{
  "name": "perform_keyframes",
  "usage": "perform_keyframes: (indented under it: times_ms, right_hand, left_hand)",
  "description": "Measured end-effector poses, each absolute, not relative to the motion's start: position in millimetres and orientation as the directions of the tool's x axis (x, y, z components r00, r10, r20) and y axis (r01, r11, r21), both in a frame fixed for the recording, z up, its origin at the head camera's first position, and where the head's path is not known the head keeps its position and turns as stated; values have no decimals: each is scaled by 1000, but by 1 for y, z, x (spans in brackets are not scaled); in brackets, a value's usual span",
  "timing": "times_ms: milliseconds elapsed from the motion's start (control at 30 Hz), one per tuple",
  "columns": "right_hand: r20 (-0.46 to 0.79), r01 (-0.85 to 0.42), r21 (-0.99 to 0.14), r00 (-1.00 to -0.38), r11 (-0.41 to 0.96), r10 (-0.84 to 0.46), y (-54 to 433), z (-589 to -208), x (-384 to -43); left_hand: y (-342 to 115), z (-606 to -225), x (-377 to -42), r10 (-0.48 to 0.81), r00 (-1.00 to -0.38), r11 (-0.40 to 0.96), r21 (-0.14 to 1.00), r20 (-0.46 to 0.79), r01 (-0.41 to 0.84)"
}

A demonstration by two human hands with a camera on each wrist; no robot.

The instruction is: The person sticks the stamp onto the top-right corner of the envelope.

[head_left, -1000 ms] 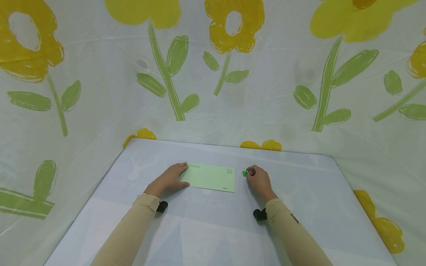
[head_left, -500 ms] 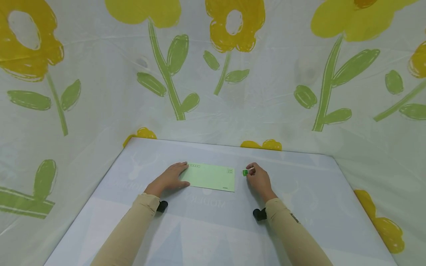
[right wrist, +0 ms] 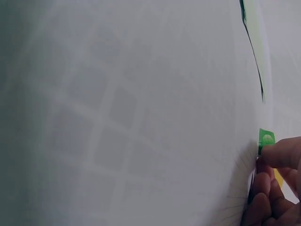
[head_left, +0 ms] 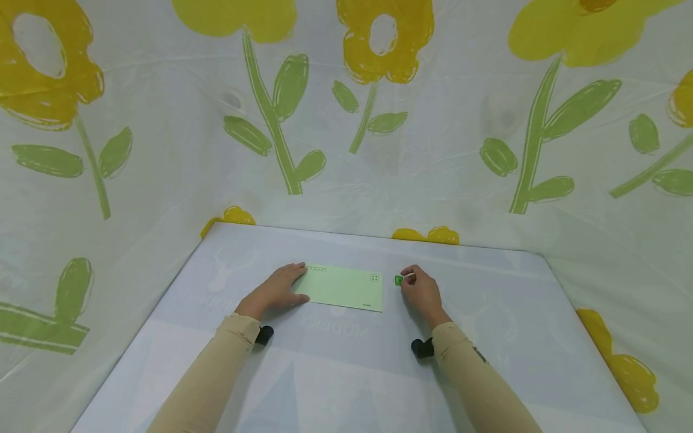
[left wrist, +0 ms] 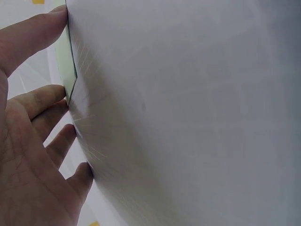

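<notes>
A pale green envelope (head_left: 341, 290) lies flat, with a row of small printed boxes at its upper left and a marked square at its upper right. My left hand (head_left: 275, 288) rests spread over its left end; in the left wrist view the thumb (left wrist: 35, 35) presses near the edge and the other fingertips touch down around the corner. Just right of the envelope, my right hand (head_left: 421, 293) pinches a small green stamp (head_left: 399, 280) with a pale border. In the right wrist view the stamp (right wrist: 266, 138) sticks out beyond the thumb, close over the tabletop.
The table (head_left: 325, 385) has a pale blue-white patterned cover with faint lettering. Behind it and at its sides hangs a white cloth (head_left: 433, 168) printed with yellow flowers. Black wrist cameras, such as the right one (head_left: 422, 348), sit below the hands.
The right hand's fingers have lifted and spread slightly, while the stamp stays pinched in nearly the same place. The left hand and envelope have not moved.
</notes>
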State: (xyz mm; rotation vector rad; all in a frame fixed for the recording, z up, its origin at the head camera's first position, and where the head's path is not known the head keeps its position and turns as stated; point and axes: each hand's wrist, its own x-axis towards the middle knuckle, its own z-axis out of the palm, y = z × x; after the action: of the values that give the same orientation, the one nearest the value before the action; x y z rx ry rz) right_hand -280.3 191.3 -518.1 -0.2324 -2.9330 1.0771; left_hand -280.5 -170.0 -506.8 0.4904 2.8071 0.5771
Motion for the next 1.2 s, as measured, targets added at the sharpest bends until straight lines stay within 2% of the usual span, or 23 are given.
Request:
perform_keyframes:
  times_ms: [300, 1200]
  right_hand:
    - [-41, 136, -696, -988, 705, 150, 192, -517, -279]
    - [-167, 195, -784, -981, 589, 101, 186, -505, -284]
  left_hand:
    - [-169, -506, -280, 367, -916, 869, 410, -162, 276]
    - [-171, -504, -281, 372, -912, 861, 433, -174, 268]
